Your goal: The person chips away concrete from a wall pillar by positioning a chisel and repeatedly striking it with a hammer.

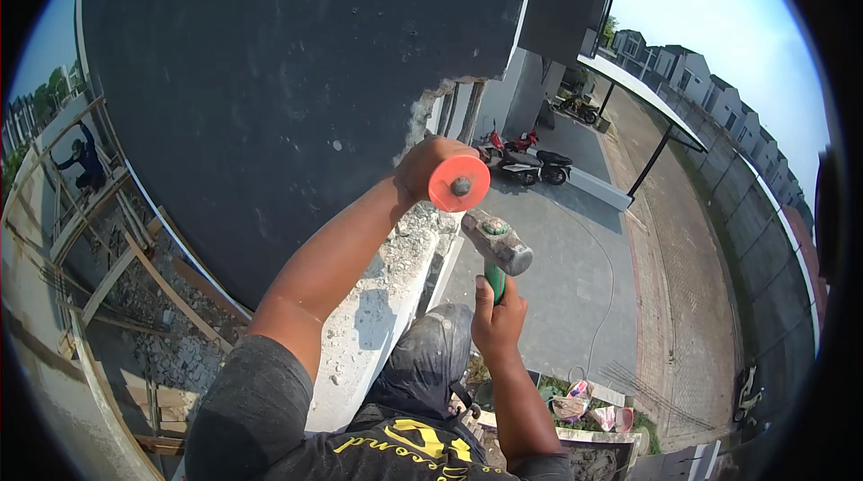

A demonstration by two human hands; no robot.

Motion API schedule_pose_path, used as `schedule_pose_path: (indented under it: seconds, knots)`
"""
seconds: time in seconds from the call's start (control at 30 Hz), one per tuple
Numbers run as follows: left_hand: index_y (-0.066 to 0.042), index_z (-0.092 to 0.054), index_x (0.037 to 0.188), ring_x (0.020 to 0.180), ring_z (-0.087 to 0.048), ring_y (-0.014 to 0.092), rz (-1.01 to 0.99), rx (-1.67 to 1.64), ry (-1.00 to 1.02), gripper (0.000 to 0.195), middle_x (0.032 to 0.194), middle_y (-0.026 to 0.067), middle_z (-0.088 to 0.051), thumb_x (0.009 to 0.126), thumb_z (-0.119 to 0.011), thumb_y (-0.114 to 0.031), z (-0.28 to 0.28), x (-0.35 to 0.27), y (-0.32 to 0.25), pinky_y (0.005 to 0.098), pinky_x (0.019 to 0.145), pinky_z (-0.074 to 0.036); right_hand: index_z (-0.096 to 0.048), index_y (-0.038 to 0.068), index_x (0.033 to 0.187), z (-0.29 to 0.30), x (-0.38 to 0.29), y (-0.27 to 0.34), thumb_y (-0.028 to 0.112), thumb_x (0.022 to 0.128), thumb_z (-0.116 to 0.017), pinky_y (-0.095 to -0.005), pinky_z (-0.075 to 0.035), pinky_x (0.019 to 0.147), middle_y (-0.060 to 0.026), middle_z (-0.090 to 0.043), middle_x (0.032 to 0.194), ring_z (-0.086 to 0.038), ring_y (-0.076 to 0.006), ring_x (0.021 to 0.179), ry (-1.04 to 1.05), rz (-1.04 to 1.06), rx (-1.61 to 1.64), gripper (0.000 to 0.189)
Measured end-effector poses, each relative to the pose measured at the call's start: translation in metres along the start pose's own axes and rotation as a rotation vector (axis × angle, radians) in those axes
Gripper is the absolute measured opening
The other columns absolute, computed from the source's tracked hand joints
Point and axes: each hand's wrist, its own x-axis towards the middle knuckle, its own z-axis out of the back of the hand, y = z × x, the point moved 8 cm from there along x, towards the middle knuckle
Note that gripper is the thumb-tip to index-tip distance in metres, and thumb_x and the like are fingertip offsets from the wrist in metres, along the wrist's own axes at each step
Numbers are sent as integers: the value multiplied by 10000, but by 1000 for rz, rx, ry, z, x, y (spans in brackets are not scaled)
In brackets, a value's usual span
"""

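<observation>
My left hand (431, 164) grips a chisel (460, 185) behind its round orange hand guard (441, 196); the metal striking end faces me and the tip is hidden by my hand. In front of it, a dark painted wall (270, 76) has a broken-out edge (419, 113) with bars showing in the gap. My right hand (500, 316) is closed around the green handle of a club hammer (502, 245). The hammer's steel head is just below and right of the guard.
White ledge (344, 359) with rubble beneath my left arm. Far below on the right lie a paved yard (539, 265) and parked motorcycles (526, 161), a long drop. On the left stand timber scaffolding (108, 285) and another person (86, 157). My knee (431, 346) rests by the ledge.
</observation>
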Motion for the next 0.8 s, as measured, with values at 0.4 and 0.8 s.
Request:
schedule_pose_path:
  seconds: [0.4,0.8]
  knots:
    - [-73,-499,648,525,-560,222,-366,72,86,169,595,51,-496,616,-654,-132,-9,31,-109,327,463,-445,-421,17,1115,87,-9,30,620,912,-532,-243,-358,395,-40,-435,600,-397,-89,439,-326,54,673,646]
    - [-49,-562,667,523,-589,239,-299,133,-11,170,603,77,-544,597,-704,-112,22,56,-118,332,456,-467,-380,72,916,101,-20,33,736,880,-414,-241,-338,377,-18,-383,554,-351,-95,403,-251,-19,784,666]
